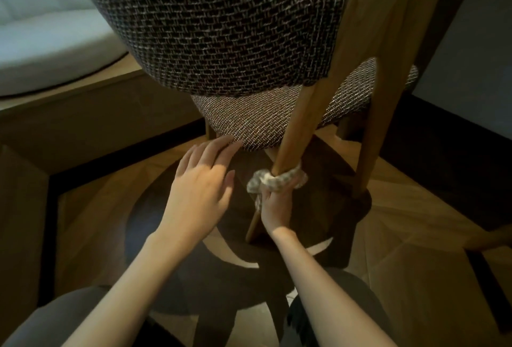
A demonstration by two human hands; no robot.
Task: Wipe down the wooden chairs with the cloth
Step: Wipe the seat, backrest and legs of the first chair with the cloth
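Upper left of frame: pale sofa point(41, 28) sitting on a wooden platform point(83, 103), not involved. Left of centre: left hand point(199, 188) hovering with fingers spread and loose, gripping nothing, fingertips reaching toward the lower edge of the woven seat cushion point(263, 122), contact unclear. Centre: chair point(388, 31) filling the upper frame, tweed backrest point(210, 25) near the lens, wooden frame running down at right. Just right of centre: right hand point(277, 202) closing around the cloth point(277, 180), cloth wrapping as a collar around the rear wooden leg point(291, 136), about midway down its visible length, a tail of cloth hanging below the fist. Right of that: second wooden leg point(368, 152) standing bare, apart from the cloth. Bottom of frame: knees showing, parquet floor point(415, 236) underneath, dark shadows.

Step in hand, as judged: wiping the rear leg, cloth ringed round it. Next move likely needing: sliding the cloth collar along the leg toward the foot while keeping the squeeze, left hand bracing the seat to stop the chair shifting. Remaining, by the look: second leg and upper frame.
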